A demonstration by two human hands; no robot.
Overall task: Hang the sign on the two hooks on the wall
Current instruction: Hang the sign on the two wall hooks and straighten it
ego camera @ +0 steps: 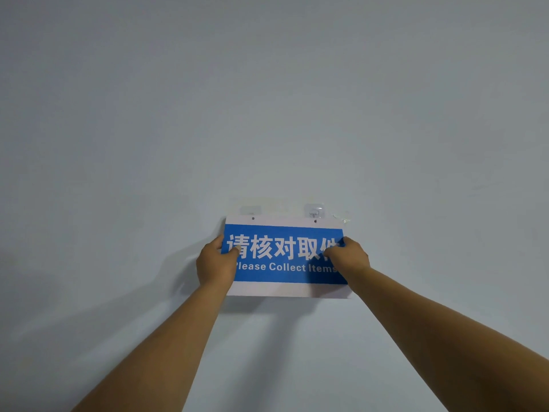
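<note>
Blue-and-white sign (285, 257) lies flat against the wall (267, 99), just below two clear hooks (315, 211). Left hand (215, 263) and right hand (349, 255) grip its side edges, fingers (234, 251) closed on it.

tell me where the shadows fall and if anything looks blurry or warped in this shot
Head view: soft shadows of both forearms and the blue and white rectangular sign fall left and below on the pale grey wall; corners darken, typical of the wide-angle lens; the two clear adhesive hooks are faint and low in contrast; the left hand and right hand look sharp, as does the lettering.
</note>
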